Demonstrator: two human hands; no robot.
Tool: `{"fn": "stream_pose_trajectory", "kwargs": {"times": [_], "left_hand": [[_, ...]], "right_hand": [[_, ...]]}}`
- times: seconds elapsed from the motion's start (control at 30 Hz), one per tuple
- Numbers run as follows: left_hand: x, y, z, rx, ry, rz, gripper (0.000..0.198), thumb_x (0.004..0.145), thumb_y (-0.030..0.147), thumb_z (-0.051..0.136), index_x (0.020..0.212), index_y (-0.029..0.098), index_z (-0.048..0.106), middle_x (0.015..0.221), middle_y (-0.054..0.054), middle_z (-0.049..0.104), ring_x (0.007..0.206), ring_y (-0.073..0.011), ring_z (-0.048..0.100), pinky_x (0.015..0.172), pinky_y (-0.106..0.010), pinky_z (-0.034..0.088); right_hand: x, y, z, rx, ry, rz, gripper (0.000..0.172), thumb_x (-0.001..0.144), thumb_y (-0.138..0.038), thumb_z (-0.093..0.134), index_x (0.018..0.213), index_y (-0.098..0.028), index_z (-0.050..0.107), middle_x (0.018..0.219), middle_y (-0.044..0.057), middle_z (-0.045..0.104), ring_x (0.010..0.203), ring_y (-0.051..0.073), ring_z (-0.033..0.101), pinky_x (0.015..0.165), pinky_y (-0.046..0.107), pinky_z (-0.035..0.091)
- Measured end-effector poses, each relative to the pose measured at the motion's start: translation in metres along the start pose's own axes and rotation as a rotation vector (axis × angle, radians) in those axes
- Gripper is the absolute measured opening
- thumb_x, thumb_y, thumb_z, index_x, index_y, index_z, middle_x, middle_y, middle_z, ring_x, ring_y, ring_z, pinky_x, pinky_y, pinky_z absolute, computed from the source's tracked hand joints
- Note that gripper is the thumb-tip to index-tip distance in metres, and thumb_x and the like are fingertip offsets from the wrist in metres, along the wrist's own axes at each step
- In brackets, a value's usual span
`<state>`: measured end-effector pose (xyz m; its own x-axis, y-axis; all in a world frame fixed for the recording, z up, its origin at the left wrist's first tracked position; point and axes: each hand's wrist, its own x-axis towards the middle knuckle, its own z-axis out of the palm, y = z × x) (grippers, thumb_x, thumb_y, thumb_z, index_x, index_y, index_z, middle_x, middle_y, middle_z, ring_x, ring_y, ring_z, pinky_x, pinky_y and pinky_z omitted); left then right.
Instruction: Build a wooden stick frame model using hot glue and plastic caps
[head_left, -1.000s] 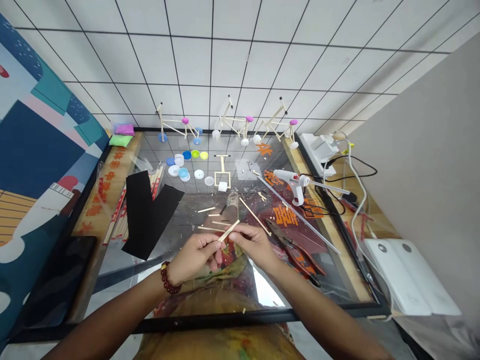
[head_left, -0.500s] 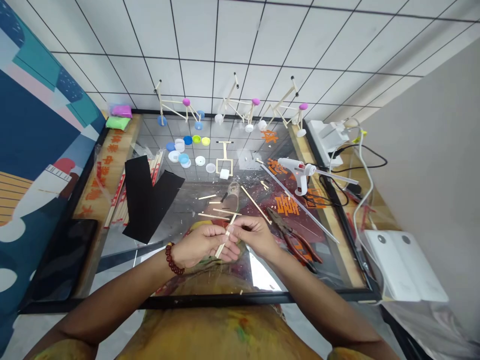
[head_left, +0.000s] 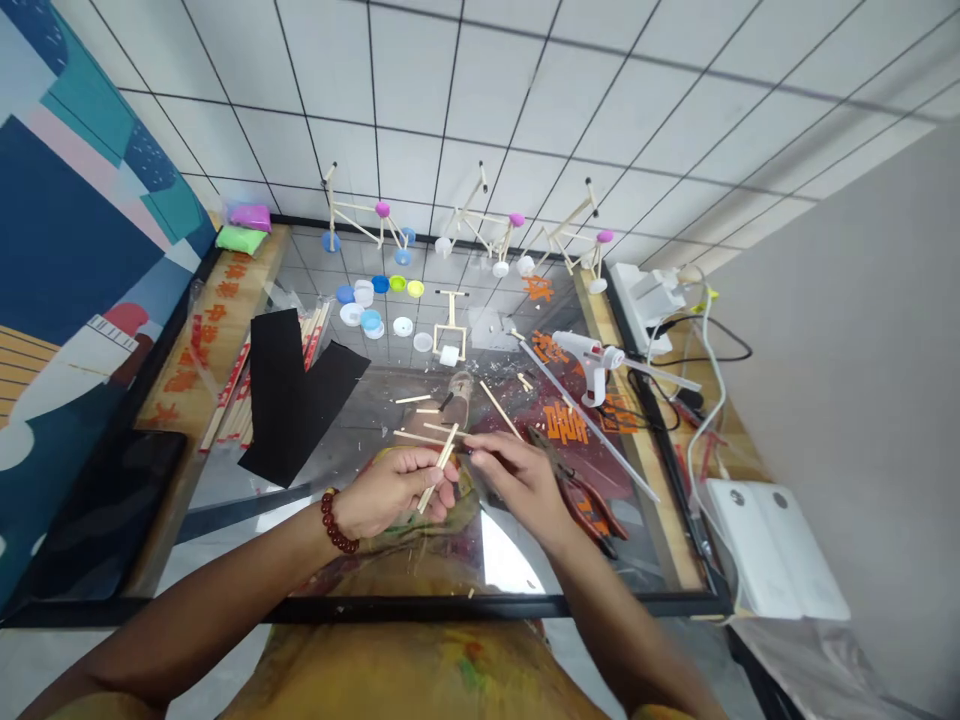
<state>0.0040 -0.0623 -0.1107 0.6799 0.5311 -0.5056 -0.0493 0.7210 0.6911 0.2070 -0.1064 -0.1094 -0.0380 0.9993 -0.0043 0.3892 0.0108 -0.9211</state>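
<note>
My left hand (head_left: 401, 490) is closed around short pale wooden sticks (head_left: 438, 470), which slant up and away side by side. Just to its right is my right hand (head_left: 517, 480), forefinger stretched out and thumb slightly apart from it. Its fingertips come to the right end of a thin wooden stick (head_left: 442, 430) lying on the glass tabletop. More loose sticks lie beyond the hands, among them a longer stick (head_left: 500, 409). A clear container (head_left: 459, 388) stands behind them. Red-handled pliers (head_left: 589, 505) lie right of my right hand.
A white glue gun (head_left: 592, 365) and a long glue stick (head_left: 592, 420) lie right. Black sheets (head_left: 292, 400) lie left, near packaged sticks (head_left: 232, 410). Bottle caps (head_left: 371, 320) and a small stick frame (head_left: 450, 325) lie behind; stick-built models (head_left: 480, 225) stand along the wall.
My right hand has come off the sticks in my left hand and moved a little away, its fingers now extended. The left hand still holds the sticks. The view has shifted slightly.
</note>
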Motion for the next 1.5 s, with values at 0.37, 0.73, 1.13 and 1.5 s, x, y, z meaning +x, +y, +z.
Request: {"fn": "stream_pose_trajectory", "kwargs": {"times": [0.37,0.73,1.13,1.5], "left_hand": [[0.005,-0.004,-0.004,-0.223,-0.003,0.064,0.026,0.079,0.032,0.068,0.095,0.012,0.063,0.06,0.004,0.044,0.048,-0.0026,0.029,0.047,-0.017,0.02],[-0.003,0.007,-0.012,-0.257,0.012,0.052,0.025,0.084,0.038,0.062,0.093,0.015,0.057,0.059,0.007,0.035,0.045,-0.003,0.023,0.044,-0.016,0.018],[-0.007,0.006,-0.008,-0.166,-0.027,0.142,0.027,0.083,0.04,0.062,0.087,0.014,0.059,0.059,0.003,0.044,0.046,-0.0039,0.026,0.043,-0.018,0.016],[-0.01,0.006,-0.009,-0.14,-0.057,0.137,0.027,0.086,0.041,0.058,0.088,0.015,0.059,0.057,0.004,0.048,0.04,-0.0028,0.03,0.039,-0.017,0.018]], "right_hand": [[-0.069,0.054,-0.075,-0.872,0.094,0.055,0.022,0.089,-0.039,0.052,0.082,-0.02,0.061,0.1,0.013,0.061,0.086,0.026,0.062,0.078,0.042,0.051],[-0.083,-0.002,-0.083,0.315,0.126,0.534,0.037,0.065,-0.055,0.071,0.084,-0.024,0.065,0.092,0.014,0.068,0.077,0.03,0.066,0.058,0.04,0.053],[-0.046,-0.029,-0.023,0.391,-0.202,0.473,0.029,0.066,-0.026,0.074,0.095,-0.027,0.075,0.114,0.008,0.067,0.086,0.021,0.063,0.083,0.037,0.052],[-0.043,-0.021,-0.022,0.329,-0.264,0.413,0.042,0.068,-0.026,0.074,0.109,-0.032,0.072,0.135,0.007,0.058,0.123,0.03,0.053,0.101,0.05,0.044]]}}
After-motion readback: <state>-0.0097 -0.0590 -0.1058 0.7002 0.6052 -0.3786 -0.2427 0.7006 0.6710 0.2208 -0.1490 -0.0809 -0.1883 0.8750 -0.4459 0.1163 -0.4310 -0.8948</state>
